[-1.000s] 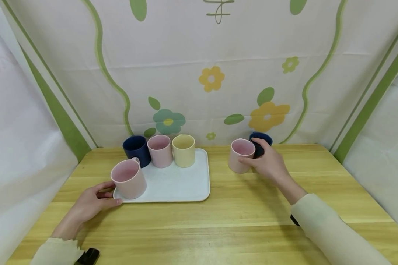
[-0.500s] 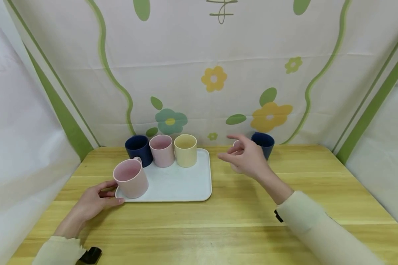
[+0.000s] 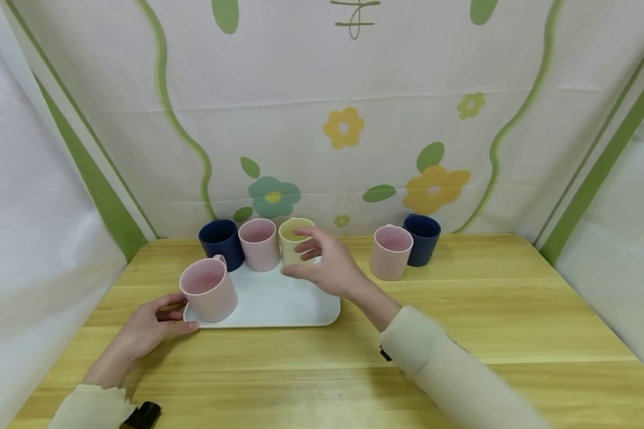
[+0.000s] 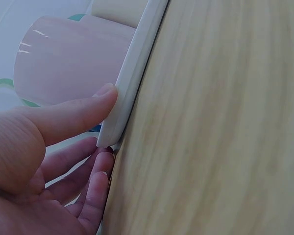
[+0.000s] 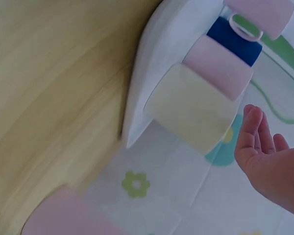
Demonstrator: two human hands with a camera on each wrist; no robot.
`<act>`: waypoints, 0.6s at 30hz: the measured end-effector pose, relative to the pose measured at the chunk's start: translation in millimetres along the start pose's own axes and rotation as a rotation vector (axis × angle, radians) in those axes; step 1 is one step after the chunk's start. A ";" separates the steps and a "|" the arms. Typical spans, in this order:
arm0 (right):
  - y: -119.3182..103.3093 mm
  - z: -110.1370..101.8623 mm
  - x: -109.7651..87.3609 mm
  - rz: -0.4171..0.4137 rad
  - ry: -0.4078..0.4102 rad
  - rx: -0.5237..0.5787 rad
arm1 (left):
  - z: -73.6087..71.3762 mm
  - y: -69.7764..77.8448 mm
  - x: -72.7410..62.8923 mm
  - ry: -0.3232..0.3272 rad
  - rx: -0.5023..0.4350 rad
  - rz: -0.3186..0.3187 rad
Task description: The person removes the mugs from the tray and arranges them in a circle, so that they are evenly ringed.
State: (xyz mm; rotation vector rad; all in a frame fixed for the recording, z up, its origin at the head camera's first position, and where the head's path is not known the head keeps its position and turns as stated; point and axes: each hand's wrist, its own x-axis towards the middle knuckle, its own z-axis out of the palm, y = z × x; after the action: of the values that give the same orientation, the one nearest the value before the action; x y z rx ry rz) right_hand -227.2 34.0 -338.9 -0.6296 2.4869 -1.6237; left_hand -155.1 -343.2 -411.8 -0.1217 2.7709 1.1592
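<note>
Right hand (image 3: 328, 263) shifts to mid-frame, spread wide near the yellow mug (image 5: 192, 108) (left hand (image 3: 147, 325), lower left, grips the tray (image 3: 281, 307)).

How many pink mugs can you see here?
3: the front mug on the tray, the middle mug of the row behind, and the right-side mug on the table.

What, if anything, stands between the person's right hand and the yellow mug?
Nothing visible: in the right wrist view, an open gap separates the right hand from the yellow mug. The adjacent pink mug stands beside it, not between.
</note>
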 end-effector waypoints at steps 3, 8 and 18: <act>-7.2 19.2 6.3 0.018 -0.036 0.020 | -0.2 -1.4 -0.1 0.005 0.011 0.008; -14.5 48.6 15.7 0.014 -0.078 0.048 | 0.6 -2.5 1.5 0.006 0.001 0.006; -24.4 92.4 29.2 0.026 -0.119 0.099 | 1.1 -3.3 1.1 -0.014 -0.004 0.001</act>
State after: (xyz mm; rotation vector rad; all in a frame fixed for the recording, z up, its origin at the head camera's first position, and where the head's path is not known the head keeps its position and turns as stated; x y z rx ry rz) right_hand -218.4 -64.7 -352.3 -0.6581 2.3065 -1.6375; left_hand -155.6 -344.7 -415.0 -0.1119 2.7568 1.1620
